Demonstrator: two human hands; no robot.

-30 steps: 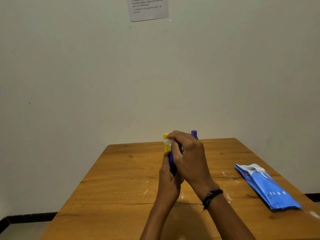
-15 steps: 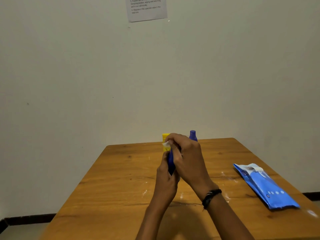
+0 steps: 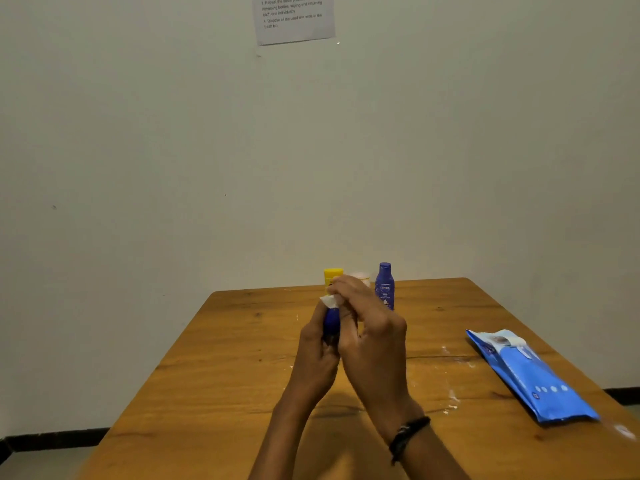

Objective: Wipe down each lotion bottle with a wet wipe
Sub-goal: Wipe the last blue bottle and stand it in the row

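Blue lotion bottle (image 3: 331,323) is up off the wooden table (image 3: 221,375), held in front of the person over the middle of the top. Its long axis runs close to upright. The top end points up toward the wall and the bottom end is buried in the left hand (image 3: 317,351). That hand grips the lower body, fingers curled round it.

The right hand (image 3: 375,344) comes in from the right, fingers bent down onto the top end. There they pinch a white wet wipe (image 3: 330,301) against the bottle. A crumpled corner of the wipe pokes out to the left of the fingertips. The cap underneath is hidden, so its shape cannot be told. A dark wristband (image 3: 408,436) sits on the right wrist.

At the far edge of the table, by the wall, a yellow bottle (image 3: 333,275) stands upright, partly behind the right hand's fingers. Just right of it is a pale container (image 3: 360,277), too blurred to identify. Next comes a Nivea bottle (image 3: 384,285), dark blue, upright, cap up.

Well off to the right a blue wipes pack (image 3: 533,379) lies flat on the wood, flap end toward the wall, its length running aslant from front to back. White smears mark the wood between the hands and the pack. A printed sheet (image 3: 294,19) hangs on the wall above.
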